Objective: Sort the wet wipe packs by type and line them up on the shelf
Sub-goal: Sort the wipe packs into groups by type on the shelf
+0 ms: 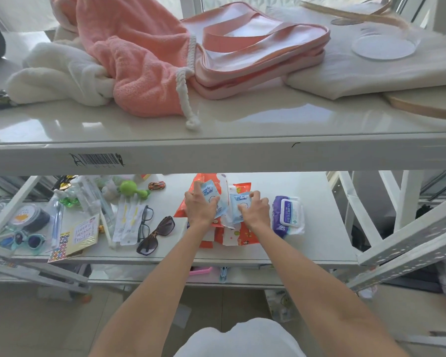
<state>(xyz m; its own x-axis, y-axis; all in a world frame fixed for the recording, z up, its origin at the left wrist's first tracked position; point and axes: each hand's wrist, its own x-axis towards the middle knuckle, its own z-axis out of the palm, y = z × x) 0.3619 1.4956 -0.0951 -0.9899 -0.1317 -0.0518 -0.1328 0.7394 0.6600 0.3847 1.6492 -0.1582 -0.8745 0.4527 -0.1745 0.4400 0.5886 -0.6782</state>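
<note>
**Both hands gripping small blue packs over the orange pile**

The left hand (200, 208) is reaching under the upper shelf, its fingers (196, 188) closing around a small light-blue wipe sachet (211, 195) and holding it tilted above the orange wipe packs (191, 202). The right hand (255, 212) is doing the same just beside it, pinching a second light-blue sachet (240, 204) by its upper edge and lower side, so neither hand is standing open. The two sachets are sitting close together, nearly touching, both over the orange pile, which is lying spread on the lower shelf (319, 228).

Just right of the orange pile, a purple lidded wipe pack (287, 215) is resting flat on the same shelf, apart from the right hand's knuckles. Left of the pile, brown sunglasses (156, 234), black-framed glasses (144, 222) and two long white sachets (125, 222) are lying side by side; farther left, a sticker sheet (81, 233), blue child's sunglasses (23, 240) and a green toy (131, 189) are crowding the shelf.

Above the pile, the upper shelf (216, 155) is carrying a coral towel (139, 60), a white towel (57, 76) and a pink handled bag (255, 55). Pale floor is showing below.
</note>
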